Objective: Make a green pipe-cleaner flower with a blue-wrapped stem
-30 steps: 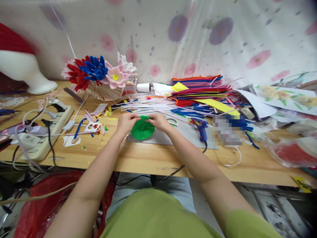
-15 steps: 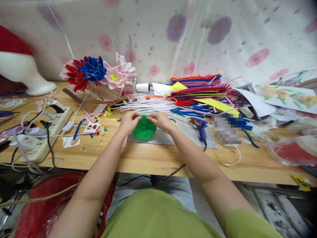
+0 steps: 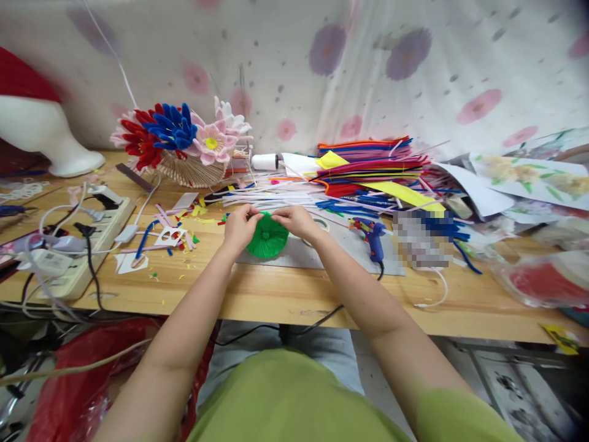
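Note:
A round green pleated disc (image 3: 267,239), with a small knob at its centre, is held up over the grey mat (image 3: 340,255). My left hand (image 3: 241,226) pinches its upper left rim between thumb and fingers. On the upper right rim, my right hand (image 3: 294,220) pinches it the same way. The fingertips of both hands are close together at the top edge. A roll of tape (image 3: 321,225) lies just beyond my right wrist, partly covered by it. Farther right on the mat rests a blue glue gun (image 3: 375,241).
Bundles of coloured pipe cleaners (image 3: 368,166) lie at the back. Fuzzy flowers (image 3: 177,132) stand at back left beside a white mannequin head (image 3: 39,132). A power strip (image 3: 99,245) with tangled cables and scraps of trimmings (image 3: 186,236) occupy the left. A plastic-wrapped red item (image 3: 547,279) sits right.
The green disc has tilted and shifted very slightly, its lower edge now a little higher. Both hands keep their pinch on its rim.

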`<action>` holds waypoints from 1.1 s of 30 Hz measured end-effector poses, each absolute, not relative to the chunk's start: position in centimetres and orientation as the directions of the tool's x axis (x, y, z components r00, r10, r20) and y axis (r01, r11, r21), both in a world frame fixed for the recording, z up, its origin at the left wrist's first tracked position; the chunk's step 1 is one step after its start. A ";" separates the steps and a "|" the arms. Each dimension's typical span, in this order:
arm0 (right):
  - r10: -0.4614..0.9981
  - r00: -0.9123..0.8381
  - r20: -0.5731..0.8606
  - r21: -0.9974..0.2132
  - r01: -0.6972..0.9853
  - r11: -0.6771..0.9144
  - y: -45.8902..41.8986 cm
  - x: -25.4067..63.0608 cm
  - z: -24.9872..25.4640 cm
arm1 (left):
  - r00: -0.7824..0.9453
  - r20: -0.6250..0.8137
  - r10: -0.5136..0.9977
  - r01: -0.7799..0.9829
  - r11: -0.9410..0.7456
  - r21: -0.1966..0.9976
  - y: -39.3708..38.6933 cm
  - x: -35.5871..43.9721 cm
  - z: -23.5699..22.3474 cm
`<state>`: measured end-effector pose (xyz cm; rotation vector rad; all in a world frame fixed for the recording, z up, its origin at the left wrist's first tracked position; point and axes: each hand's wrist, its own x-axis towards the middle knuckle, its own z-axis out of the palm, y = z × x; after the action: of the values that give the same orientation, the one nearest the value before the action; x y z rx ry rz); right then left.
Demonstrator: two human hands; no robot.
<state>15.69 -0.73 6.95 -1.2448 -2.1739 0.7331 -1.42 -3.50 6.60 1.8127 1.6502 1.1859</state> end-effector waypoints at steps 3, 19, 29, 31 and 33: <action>0.891 -0.415 0.187 -0.779 0.490 0.392 -0.4 15.8 6.4 | -0.091 0.330 0.939 0.577 -0.221 0.786 -3.1 -2.0 6.7; 0.894 -0.335 0.296 -0.745 0.505 0.436 -0.9 14.9 6.7 | 0.057 0.293 0.954 0.670 -0.254 0.698 -2.9 -2.2 8.1; 0.886 -0.375 0.272 -0.844 0.350 0.407 -0.7 14.7 6.7 | 0.083 0.261 0.962 0.670 -0.248 0.700 -3.1 -3.0 8.4; 0.879 -0.388 0.277 -0.843 0.340 0.416 -0.7 14.4 6.7 | 0.110 0.279 0.954 0.667 -0.279 0.691 -3.1 -3.2 8.5; 0.872 -0.405 0.273 -0.850 0.323 0.416 -0.7 14.2 6.6 | 0.098 0.300 0.949 0.678 -0.285 0.677 -3.0 -3.3 8.7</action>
<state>14.17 -0.67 6.60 -1.0149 -1.9297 0.9394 -3.31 -3.05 8.68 2.0159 1.5962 1.0091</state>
